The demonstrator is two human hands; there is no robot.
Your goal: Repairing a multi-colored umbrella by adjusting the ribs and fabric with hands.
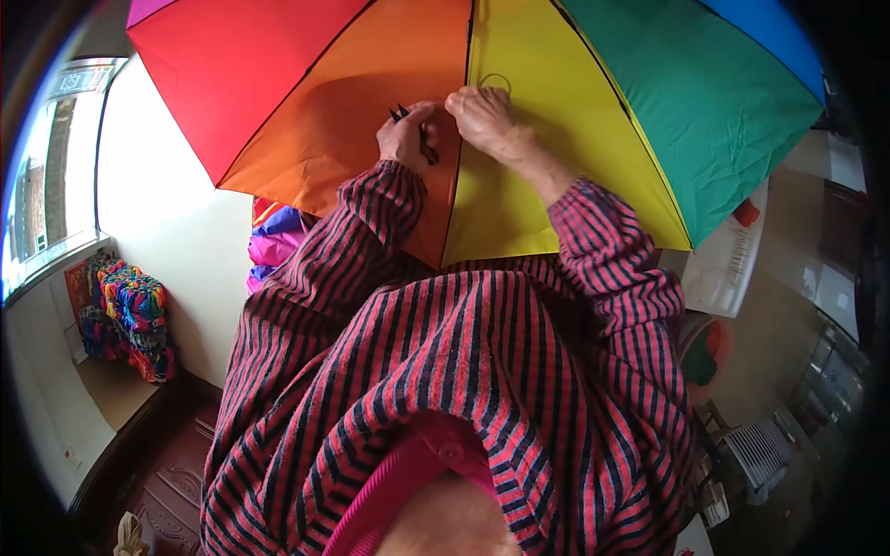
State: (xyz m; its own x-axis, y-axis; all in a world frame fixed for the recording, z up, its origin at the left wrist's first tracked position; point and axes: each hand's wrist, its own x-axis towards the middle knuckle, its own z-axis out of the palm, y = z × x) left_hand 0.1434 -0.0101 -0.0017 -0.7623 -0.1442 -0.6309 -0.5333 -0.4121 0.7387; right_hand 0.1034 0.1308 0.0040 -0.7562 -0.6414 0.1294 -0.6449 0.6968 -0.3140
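An open umbrella [528, 195] with rainbow panels spreads before me, its orange and yellow panels under my hands. My left hand [402, 139] is closed around small black thread snips [429, 153]; dark pointed tips stick out beside the thumb and a curved part shows below. Across the seam between those two panels, my right hand [487, 120] is closed, with its fingertips pinched together close to the left hand. A thin loop [497, 78], which looks like thread, stands up behind the right knuckles. The pinched fingertips are too small to make out in detail.
Bundles of folded colourful cloth [134, 310] sit at the left near a window. More bright fabric [275, 243] lies under the umbrella's left edge. A white tray-like surface [728, 264] is at the right, with a striped seat [756, 454] lower down. A dark red carved panel [167, 463] stands lower left.
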